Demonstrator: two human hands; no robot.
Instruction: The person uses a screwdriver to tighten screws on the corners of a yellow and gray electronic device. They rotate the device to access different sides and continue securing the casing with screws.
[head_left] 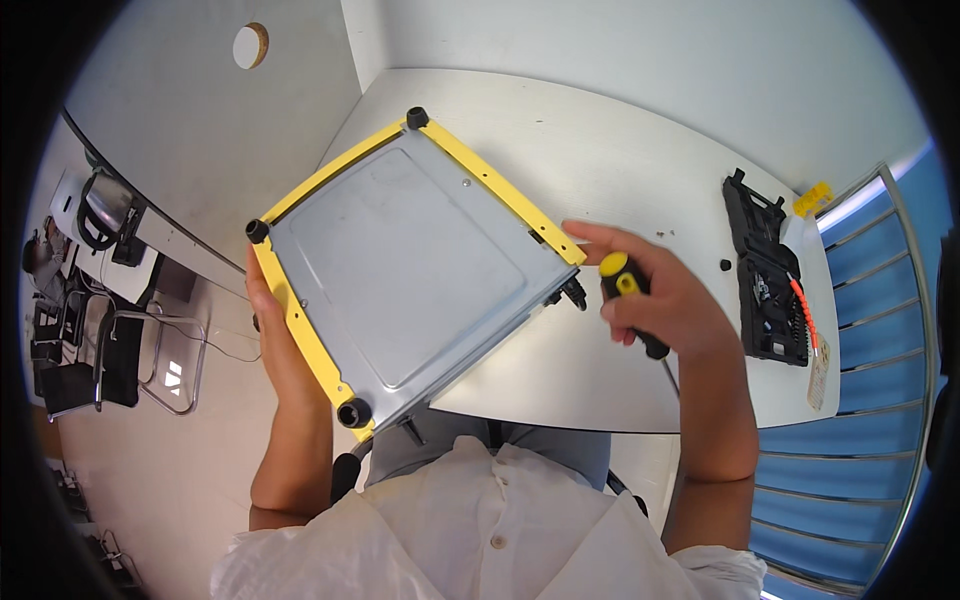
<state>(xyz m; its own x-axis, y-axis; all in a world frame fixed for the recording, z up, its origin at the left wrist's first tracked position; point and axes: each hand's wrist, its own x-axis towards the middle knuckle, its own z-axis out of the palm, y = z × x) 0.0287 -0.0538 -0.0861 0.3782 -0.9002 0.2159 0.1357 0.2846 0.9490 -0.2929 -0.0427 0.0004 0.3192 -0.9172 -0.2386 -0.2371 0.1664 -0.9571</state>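
A grey metal box (400,260) with yellow edge strips is tilted up before me, its flat panel facing me. Black round feet sit at three of its corners; the right corner shows bare yellow metal with small holes. Along the left edge, my left hand (275,320) grips the box, most of its fingers hidden behind. My right hand (665,290) is closed around a screwdriver (615,265) with a black and yellow handle, its shaft pointing down toward me. The right index finger reaches out to the box's right corner, where a black part (573,293) sticks out below.
On the white table (600,380), an open black tool case (770,290) lies at the right beside an orange-red tool (803,305). Nearer are a small black cap (726,265) and tiny screws (665,234). A metal railing (905,300) borders the right; chairs stand far left.
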